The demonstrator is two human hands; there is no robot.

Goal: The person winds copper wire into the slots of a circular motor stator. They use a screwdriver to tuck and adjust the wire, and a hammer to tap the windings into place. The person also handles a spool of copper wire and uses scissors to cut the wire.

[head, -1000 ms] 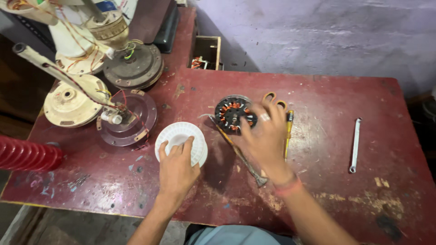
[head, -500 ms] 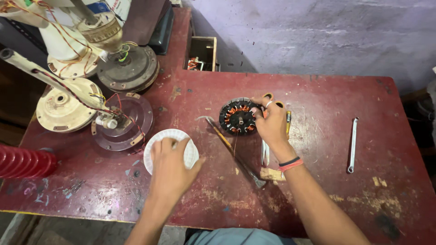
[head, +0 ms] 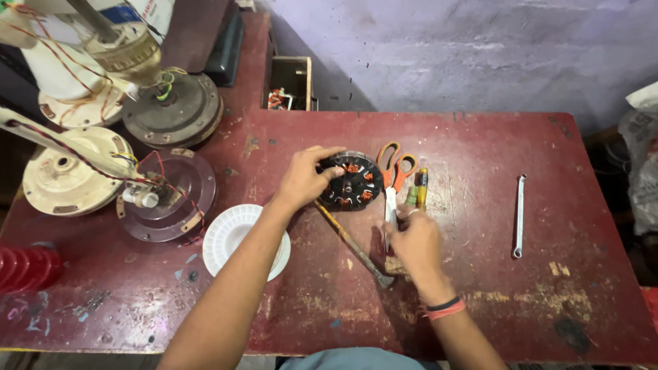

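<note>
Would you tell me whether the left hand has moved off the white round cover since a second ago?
Yes. The left hand has left the white round cover and moved right, across the red table, onto the dark motor stator.

Worn dark-red table [head: 480, 301], paint scuffed and chipped to bare patches along the near edge. Behind it a rough plastered wall [head: 445, 48], pale bluish-violet, stained and uneven. Small open wooden box [head: 291, 82] against the wall at the table's far edge. Dark cabinet-like furniture [head: 199, 34] at upper left. Light soft and even, no hard shadows. Floor hardly visible.
</note>
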